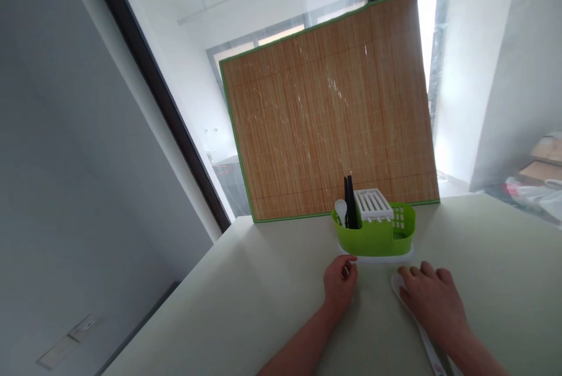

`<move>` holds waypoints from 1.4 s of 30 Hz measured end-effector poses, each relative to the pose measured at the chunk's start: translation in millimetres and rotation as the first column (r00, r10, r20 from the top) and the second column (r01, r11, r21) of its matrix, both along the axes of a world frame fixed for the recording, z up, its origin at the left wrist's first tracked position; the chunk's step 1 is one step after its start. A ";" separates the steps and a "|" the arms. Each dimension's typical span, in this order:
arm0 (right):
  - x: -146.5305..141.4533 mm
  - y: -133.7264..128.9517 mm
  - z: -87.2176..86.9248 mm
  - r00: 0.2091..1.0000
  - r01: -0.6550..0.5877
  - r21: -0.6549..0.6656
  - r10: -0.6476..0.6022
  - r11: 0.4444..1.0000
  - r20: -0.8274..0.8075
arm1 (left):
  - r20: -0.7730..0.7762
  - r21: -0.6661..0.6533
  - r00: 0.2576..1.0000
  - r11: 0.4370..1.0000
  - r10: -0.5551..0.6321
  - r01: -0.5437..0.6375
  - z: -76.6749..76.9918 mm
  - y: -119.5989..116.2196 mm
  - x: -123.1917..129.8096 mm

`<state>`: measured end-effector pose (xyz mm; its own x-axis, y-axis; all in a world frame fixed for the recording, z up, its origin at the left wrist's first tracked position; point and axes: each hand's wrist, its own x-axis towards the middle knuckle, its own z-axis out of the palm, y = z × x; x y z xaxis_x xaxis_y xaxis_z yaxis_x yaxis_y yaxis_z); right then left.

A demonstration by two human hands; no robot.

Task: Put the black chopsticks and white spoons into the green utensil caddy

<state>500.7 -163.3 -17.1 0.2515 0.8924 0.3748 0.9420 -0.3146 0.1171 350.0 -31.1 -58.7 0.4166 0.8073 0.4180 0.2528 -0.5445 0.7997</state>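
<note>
A green utensil holder (pixel 366 240) with a white slatted top and white base stands on the pale table. In its left compartment are black chopsticks (pixel 350 203) and a small white spoon (pixel 341 210). My left hand (pixel 341 283) rests on the table just in front of the holder's left end, its fingers curled with a gap between thumb and fingers, holding nothing. To the right, my right hand (pixel 432 300) is over a long white spoon (pixel 424 338), its fingers curled at the bowl end. The fingertips on the spoon are partly hidden.
Behind the holder a bamboo mat (pixel 333 112) with green edging leans upright against the glass. The pale table (pixel 246 294) extends to both sides. Boxes and plastic bags (pixel 535 194) lie beyond its right edge.
</note>
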 end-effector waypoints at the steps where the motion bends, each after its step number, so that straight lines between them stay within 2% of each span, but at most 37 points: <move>1: 0.4 0.4 -0.9 1.000 0.002 -0.001 -0.002 1.000 -0.015 | -0.004 0.002 1.000 1.000 -0.004 0.004 0.0 -0.1 0.2; 6: -0.4 3.2 -6.3 0.993 -0.021 -0.015 0.019 1.000 -0.119 | -0.004 0.009 0.999 0.999 -0.043 0.043 -0.3 -1.6 0.1; 9: -2.4 5.3 -7.4 0.979 -0.027 0.019 0.031 0.999 -0.200 | -0.010 0.000 0.997 0.997 -0.072 0.072 2.2 -6.5 0.1; 13: -2.0 7.5 -6.4 0.946 -0.033 0.170 0.086 0.985 -0.313 | -0.040 0.014 0.984 0.985 -0.173 0.174 13.0 -18.9 0.7; 16: 0.0 8.2 -6.0 0.937 -0.038 0.341 0.152 0.939 -0.315 | -0.085 0.060 0.971 0.972 -0.224 0.229 25.4 -27.8 1.3; 20: -3.0 7.9 -5.0 0.922 -0.113 0.494 0.276 0.862 -0.270 | -0.116 0.105 0.981 0.980 -0.158 0.170 41.6 -35.2 2.6; 24: -9.2 7.4 0.2 0.885 -0.228 0.567 0.412 0.792 -0.219 | -0.150 0.187 0.985 0.976 -0.087 0.115 56.9 -37.6 0.9; 26: -5.7 7.2 4.0 0.845 -0.257 0.575 0.469 0.777 -0.255 | -0.158 0.279 0.986 0.955 -0.059 0.102 70.7 -34.0 -3.1; 28: 5.8 6.4 7.0 0.785 -0.234 0.580 0.504 0.780 -0.360 | -0.118 0.384 0.993 0.922 -0.001 0.047 92.7 -25.1 -8.7; 30: 24.3 4.7 7.3 0.730 -0.126 0.569 0.465 0.812 -0.501 | -0.016 0.472 0.997 0.880 0.076 -0.059 122.1 -10.6 -13.2; 31: 35.2 3.6 6.1 0.718 -0.050 0.540 0.406 0.840 -0.565 | 0.049 0.506 0.993 0.854 0.109 -0.118 138.0 -1.6 -14.2; 34: 66.1 -0.4 -2.7 0.715 0.112 0.312 0.142 0.943 -0.685 | 0.211 0.588 0.964 0.768 0.160 -0.256 180.3 29.2 -10.2; 36: 79.8 -2.7 -9.8 0.715 0.135 0.192 0.038 0.972 -0.698 | 0.236 0.633 0.955 0.718 0.179 -0.290 196.9 49.9 -2.4; 39: 86.7 -4.0 -16.5 0.724 0.117 0.107 -0.011 0.987 -0.689 | 0.148 0.678 0.964 0.687 0.220 -0.261 200.8 76.4 11.6; 42: 83.7 -2.8 -18.0 0.739 0.098 0.090 -0.012 0.991 -0.674 | 0.007 0.687 0.963 0.699 0.269 -0.200 187.1 94.6 22.6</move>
<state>584.4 -166.1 -35.1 0.5232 0.8318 0.1854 0.7430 -0.3387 -0.5773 372.6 63.5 128.5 0.3146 0.3992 0.8612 0.4962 -0.8426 0.2093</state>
